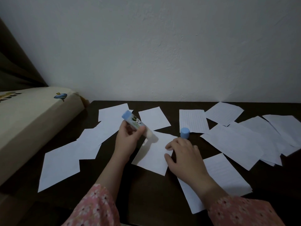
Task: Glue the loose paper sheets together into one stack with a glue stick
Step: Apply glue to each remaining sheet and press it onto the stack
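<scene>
Pink sleeves (97,207) cropped; glue tip (150,136) blurred.

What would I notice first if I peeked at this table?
Probably the glue stick with its blue end, held tilted in the left hand, its white tip down on the middle paper sheet. The right hand rests on that sheet's right edge, with the blue cap standing just behind it. White sheets lie scattered over the dark table.

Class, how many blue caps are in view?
2: one on the far end of the glue stick, gripped by the left hand; one loose cap standing beyond the right hand.
</scene>
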Tool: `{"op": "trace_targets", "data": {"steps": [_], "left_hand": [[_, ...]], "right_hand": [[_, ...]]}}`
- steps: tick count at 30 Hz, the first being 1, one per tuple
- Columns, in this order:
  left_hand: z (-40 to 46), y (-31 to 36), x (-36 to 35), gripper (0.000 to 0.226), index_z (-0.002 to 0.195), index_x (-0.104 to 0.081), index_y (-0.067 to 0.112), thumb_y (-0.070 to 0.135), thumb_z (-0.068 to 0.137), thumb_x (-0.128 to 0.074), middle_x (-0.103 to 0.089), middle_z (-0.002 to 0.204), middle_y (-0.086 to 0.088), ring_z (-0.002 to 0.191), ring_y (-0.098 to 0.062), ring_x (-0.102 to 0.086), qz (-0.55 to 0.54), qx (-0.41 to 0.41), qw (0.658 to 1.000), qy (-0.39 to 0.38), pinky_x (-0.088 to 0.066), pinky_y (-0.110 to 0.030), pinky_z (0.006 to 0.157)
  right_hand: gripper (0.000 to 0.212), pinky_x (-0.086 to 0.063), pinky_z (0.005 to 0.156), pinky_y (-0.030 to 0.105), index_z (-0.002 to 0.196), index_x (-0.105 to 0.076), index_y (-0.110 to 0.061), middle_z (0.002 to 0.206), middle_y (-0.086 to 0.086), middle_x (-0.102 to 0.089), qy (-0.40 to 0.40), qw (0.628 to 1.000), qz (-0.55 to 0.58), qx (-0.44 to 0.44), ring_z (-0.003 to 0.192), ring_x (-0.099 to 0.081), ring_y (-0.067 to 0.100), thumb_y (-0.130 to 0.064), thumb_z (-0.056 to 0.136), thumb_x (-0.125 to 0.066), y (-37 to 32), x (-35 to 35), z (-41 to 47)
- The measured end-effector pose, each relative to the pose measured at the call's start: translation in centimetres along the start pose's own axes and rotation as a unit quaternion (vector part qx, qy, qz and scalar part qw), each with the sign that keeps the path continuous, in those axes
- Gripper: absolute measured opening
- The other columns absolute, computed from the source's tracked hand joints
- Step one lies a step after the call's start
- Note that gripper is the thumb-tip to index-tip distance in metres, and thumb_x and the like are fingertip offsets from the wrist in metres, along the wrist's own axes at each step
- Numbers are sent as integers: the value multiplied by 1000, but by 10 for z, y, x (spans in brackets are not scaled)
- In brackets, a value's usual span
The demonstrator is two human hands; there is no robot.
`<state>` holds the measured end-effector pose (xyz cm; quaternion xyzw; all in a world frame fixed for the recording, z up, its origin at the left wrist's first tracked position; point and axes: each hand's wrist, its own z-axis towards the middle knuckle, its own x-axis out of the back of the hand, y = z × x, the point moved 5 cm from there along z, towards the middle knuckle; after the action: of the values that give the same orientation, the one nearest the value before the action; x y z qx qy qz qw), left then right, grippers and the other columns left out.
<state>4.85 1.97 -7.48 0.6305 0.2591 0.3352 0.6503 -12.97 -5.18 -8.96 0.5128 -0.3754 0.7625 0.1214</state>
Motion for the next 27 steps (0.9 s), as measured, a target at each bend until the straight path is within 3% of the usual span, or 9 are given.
{"op": "trace_targets", "data": {"steps": [4, 8, 17, 22, 27], "left_hand": [[-4, 4, -24, 51, 126, -46, 31, 25, 83, -71, -56, 110, 13, 101, -6, -55, 53, -47, 997, -38, -48, -23, 78], [-4, 10, -43, 55, 132, -42, 31, 25, 85, -69, -52, 108, 12, 89, -4, -55, 146, -86, 984, -57, -42, -16, 67], [-7, 9, -66, 46, 127, -40, 37, 26, 89, -64, -47, 91, 22, 83, 4, -51, 225, -105, 958, -142, -40, -12, 63], [-4, 10, -65, 50, 131, -39, 33, 23, 89, -64, -47, 102, 16, 90, -3, -50, 253, -112, 948, -155, -44, -19, 77], [-3, 9, -62, 50, 131, -39, 31, 20, 89, -65, -47, 105, 13, 97, -4, -48, 268, -104, 945, -156, -43, -22, 80]], "right_hand": [[54, -21, 116, 45, 143, -37, -34, 152, -12, -27, -50, 997, -40, -31, 142, -18, 13, -53, 93, -45, 10, -2, 4], [62, -4, 116, 54, 148, -26, -36, 159, -14, -13, -97, 994, -53, -23, 148, -1, 17, -59, 93, -40, 10, -9, 2], [59, -1, 116, 54, 145, -29, -41, 157, -18, -18, -99, 994, -44, -18, 148, -1, 14, -61, 91, -42, 9, -10, 0], [59, -3, 116, 54, 144, -30, -39, 156, -17, -18, -94, 994, -49, -24, 148, -2, 13, -60, 91, -44, 8, -9, -1], [57, -3, 116, 54, 143, -32, -40, 156, -16, -18, -94, 994, -50, -24, 147, -3, 14, -59, 91, -44, 7, -8, -1]]}}
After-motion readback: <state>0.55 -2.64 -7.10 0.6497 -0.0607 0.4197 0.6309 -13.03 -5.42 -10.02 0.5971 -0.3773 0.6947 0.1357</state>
